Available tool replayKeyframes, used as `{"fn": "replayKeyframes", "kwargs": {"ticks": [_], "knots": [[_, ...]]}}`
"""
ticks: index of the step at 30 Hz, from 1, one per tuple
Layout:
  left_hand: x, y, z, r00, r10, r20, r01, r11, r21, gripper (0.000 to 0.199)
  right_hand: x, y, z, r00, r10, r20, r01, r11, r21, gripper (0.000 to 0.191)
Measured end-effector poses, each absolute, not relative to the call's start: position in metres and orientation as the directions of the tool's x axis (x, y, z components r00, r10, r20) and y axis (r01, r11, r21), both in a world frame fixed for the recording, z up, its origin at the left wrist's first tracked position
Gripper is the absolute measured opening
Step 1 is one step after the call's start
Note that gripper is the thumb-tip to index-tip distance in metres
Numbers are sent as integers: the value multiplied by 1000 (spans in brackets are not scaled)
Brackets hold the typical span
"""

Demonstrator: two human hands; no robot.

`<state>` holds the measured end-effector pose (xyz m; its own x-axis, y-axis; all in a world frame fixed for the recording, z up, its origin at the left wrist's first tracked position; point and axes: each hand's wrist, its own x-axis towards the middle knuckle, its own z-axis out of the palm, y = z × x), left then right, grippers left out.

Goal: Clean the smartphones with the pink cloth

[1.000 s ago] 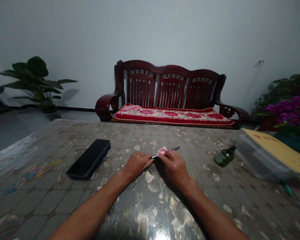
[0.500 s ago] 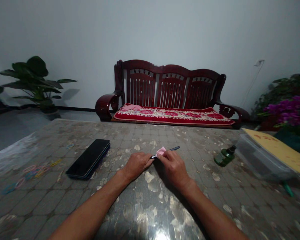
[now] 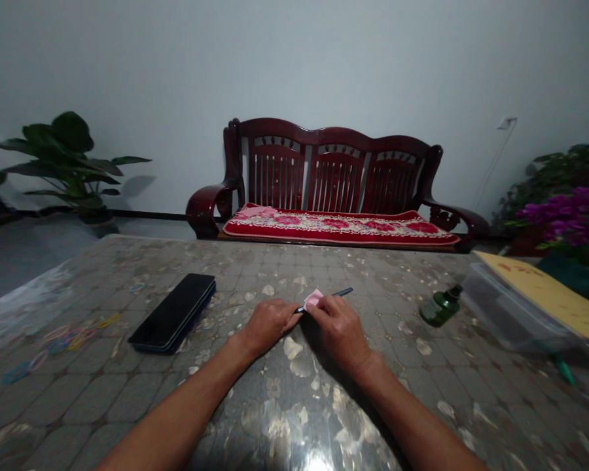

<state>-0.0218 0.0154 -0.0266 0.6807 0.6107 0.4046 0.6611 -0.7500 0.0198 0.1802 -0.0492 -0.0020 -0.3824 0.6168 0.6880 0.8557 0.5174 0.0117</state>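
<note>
Thumb and fingertips of the left hand (image 3: 269,322) pinch narrowly on the near end of a slim, dark, pen-like rod (image 3: 344,292), as I view it from my remote seat. Its long axis slants from that grip, at near left, away toward the far right, just above or on the grey, tile-patterned tabletop (image 3: 255,418); I cannot tell which. Midway, the right hand (image 3: 342,327) holds a small, soft-looking pink piece (image 3: 313,299) against the rod between thumb and fingers, and I cannot tell whether it wraps fully around. The rod's far end sticks out past the right knuckles, so the right hand is nearer to that tip, the left to the other. Well apart, I have a black, phone-like slab (image 3: 177,311) on the left and a green, black-capped bottle (image 3: 440,309) on the right.
</note>
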Motion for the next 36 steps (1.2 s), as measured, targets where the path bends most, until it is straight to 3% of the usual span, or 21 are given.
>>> {"fn": "replayKeyframes", "kwargs": {"ticks": [10, 16, 22, 29, 36], "knots": [[-23, 16, -28, 680, 612, 405, 659, -752, 30, 29, 186, -46, -4, -340, 640, 689, 874, 485, -20, 16], [-22, 16, -29, 696, 585, 415, 650, -760, -18, 29, 177, -50, -1, -427, 566, 706, 815, 578, 30, 20], [-21, 17, -30, 688, 585, 429, 648, -761, -2, 34, 184, -47, -1, -359, 607, 709, 856, 517, -10, 17], [-19, 14, -24, 697, 620, 361, 660, -751, 15, 32, 181, -49, -3, -411, 599, 688, 834, 552, 17, 20], [-20, 13, -19, 699, 632, 335, 667, -745, 13, 28, 208, -38, -6, -277, 664, 695, 916, 400, -16, 24]]}}
